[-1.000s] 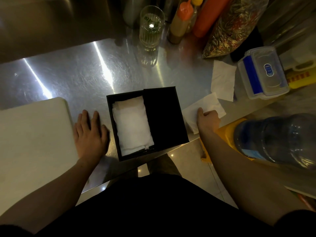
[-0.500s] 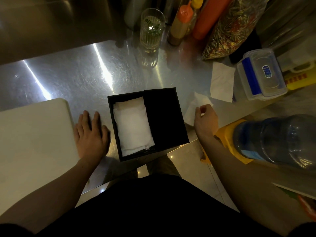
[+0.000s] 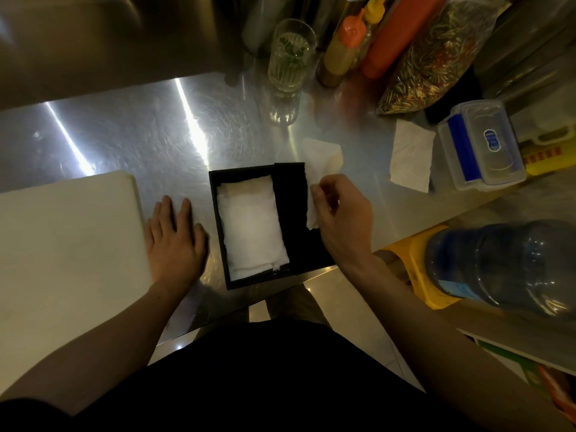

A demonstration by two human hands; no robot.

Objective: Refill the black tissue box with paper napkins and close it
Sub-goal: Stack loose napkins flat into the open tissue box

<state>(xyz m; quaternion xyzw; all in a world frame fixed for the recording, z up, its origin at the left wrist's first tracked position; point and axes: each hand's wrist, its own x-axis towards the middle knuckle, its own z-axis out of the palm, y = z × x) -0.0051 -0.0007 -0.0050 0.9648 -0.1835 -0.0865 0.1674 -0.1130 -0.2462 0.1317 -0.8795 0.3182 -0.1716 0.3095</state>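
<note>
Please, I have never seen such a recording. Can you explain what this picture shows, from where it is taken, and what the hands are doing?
There is no machine here. A person wears a camera on the head, so you look down at their own arms.

The left hand lies flat on the steel counter, beside a white cutting board. The right hand pinches one paper napkin over the open black tissue box. Folded napkins fill its left half.

Further back stand a glass and sauce bottles. Another loose napkin and a clear plastic container lie to the right.
</note>
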